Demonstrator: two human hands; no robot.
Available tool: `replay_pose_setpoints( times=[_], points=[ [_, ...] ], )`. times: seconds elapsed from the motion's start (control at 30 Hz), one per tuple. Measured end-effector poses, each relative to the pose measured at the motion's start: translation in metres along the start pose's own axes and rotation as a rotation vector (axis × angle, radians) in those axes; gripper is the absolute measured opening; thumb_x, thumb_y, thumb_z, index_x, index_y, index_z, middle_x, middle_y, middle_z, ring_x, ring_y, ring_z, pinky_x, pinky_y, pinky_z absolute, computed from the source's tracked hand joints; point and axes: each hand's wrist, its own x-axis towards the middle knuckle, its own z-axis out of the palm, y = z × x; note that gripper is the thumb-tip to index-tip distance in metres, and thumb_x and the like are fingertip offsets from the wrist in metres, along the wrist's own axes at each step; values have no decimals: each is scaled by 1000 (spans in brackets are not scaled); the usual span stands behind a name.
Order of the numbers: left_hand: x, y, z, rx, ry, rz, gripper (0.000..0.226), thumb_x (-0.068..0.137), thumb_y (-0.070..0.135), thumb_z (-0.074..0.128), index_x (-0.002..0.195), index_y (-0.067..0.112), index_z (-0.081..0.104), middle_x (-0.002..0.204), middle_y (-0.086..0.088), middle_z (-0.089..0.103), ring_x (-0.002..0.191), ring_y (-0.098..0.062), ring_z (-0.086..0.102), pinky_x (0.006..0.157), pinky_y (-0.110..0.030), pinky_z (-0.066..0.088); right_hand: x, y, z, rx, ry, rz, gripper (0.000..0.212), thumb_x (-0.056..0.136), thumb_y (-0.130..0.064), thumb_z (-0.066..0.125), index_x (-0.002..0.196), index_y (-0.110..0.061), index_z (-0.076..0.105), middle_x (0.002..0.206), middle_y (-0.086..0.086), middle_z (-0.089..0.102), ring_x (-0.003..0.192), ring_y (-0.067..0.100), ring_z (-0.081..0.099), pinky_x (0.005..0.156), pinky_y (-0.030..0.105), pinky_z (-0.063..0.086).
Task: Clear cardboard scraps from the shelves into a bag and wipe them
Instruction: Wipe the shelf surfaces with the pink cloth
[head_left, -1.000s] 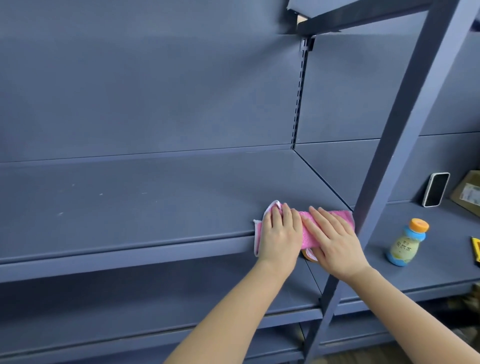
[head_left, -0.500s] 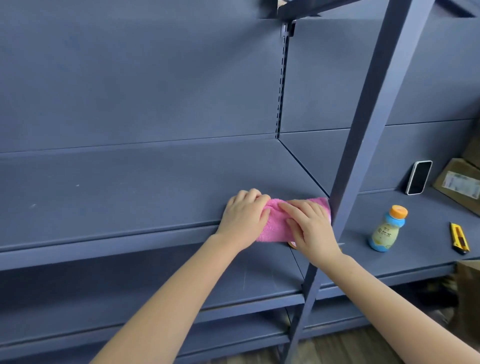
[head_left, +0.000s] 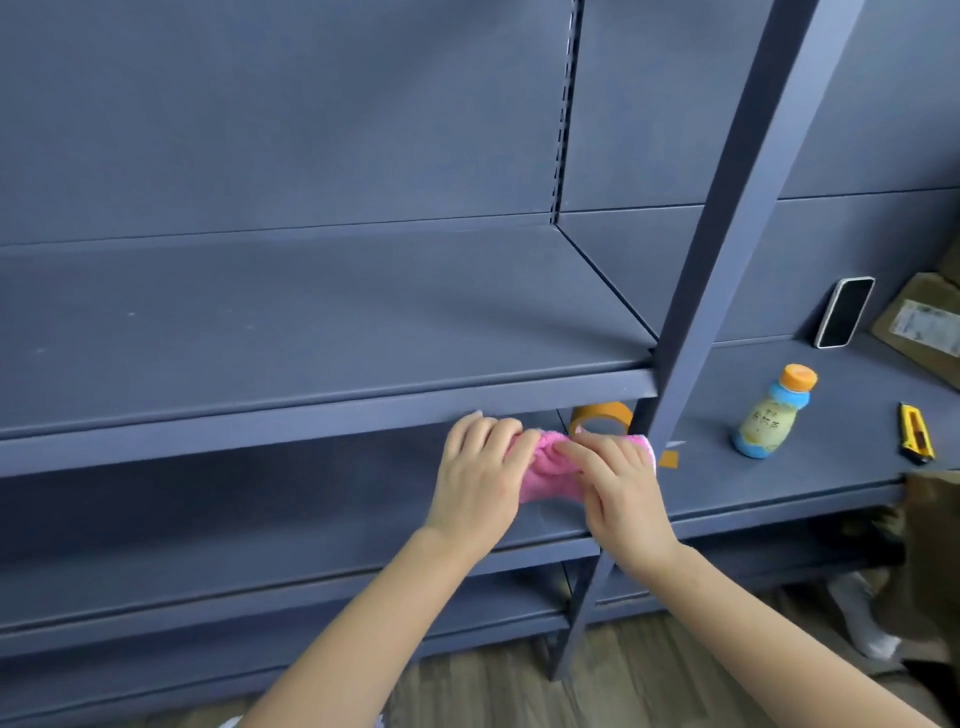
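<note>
A pink cloth is bunched between both my hands, just below the front lip of the upper blue shelf and over the lower shelf. My left hand grips its left end and my right hand pinches its right end. A small tan cardboard scrap lies on the right-hand shelf beside the slanted blue post. No bag is in view.
A roll of tan tape stands behind the cloth. On the right-hand shelf are a small bottle with an orange cap, a yellow utility knife, a phone leaning on the back panel, and a cardboard box.
Both hands lifted the cloth off the upper shelf and brought it down below that shelf's front edge, crumpling it. The tape roll has come into view.
</note>
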Motion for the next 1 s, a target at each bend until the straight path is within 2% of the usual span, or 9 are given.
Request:
replay_pose_setpoints(
  times=[0.1,0.2,0.4,0.47,0.53,0.63,0.73,0.87,1.0],
  points=[
    [-18,-2,21,24,-60,16,40,51,2,81,89,14,74,77,0,67,68,-21,65,93,-34,36,-19,1,15,-47,-87,32,37,75,-2,39,93,-1,71,89,12,70,84,21,54,74,25,33],
    [-35,-8,53,44,-112,-37,41,49,5,83,87,17,73,76,3,67,67,-19,65,91,-33,35,-31,13,39,-117,-164,13,33,66,5,53,89,-6,72,86,7,71,73,24,63,71,23,32],
    [-59,-21,128,-15,-273,-175,36,46,16,88,75,26,70,70,12,63,63,-13,62,68,-21,52,-51,41,112,-83,-329,84,48,45,15,78,86,-10,72,79,4,70,62,27,65,59,30,51],
    [-62,-28,154,-40,-300,-223,36,47,19,88,77,27,71,73,12,65,65,-12,63,67,-18,53,-57,52,137,-72,-423,161,46,59,12,71,98,-11,70,90,7,69,76,32,64,68,34,49],
    [-63,-34,173,-27,-371,-275,38,66,17,78,102,26,68,104,7,66,94,-15,64,85,-22,49,-60,65,159,-88,-565,242,43,81,0,55,121,-17,59,114,7,61,103,32,56,86,35,40],
    [-71,-45,202,-124,-493,-334,44,96,18,39,139,27,36,151,8,28,136,-12,29,108,-28,26,-60,81,179,-173,-727,305,45,89,-19,44,133,-24,45,128,2,50,118,23,44,92,29,31],
    [-77,-62,206,-226,-397,-514,41,99,26,35,139,22,39,153,3,26,137,-17,32,106,-29,29,-52,88,178,-228,-730,263,44,89,-22,41,133,-23,44,134,2,44,120,24,40,94,28,30],
    [-85,-104,199,-144,-396,-637,42,99,28,35,138,13,40,155,-5,26,140,-21,30,111,-30,26,-46,91,170,-68,-711,-68,45,93,-23,39,138,-22,43,152,2,29,139,23,27,110,31,21],
    [-102,-115,203,-61,-559,-615,53,99,38,26,148,21,18,159,0,7,147,-14,5,118,-31,4,-65,94,181,-66,-884,-134,47,100,-33,25,147,-31,20,157,-10,8,146,12,-2,113,21,-10]
  ],
)
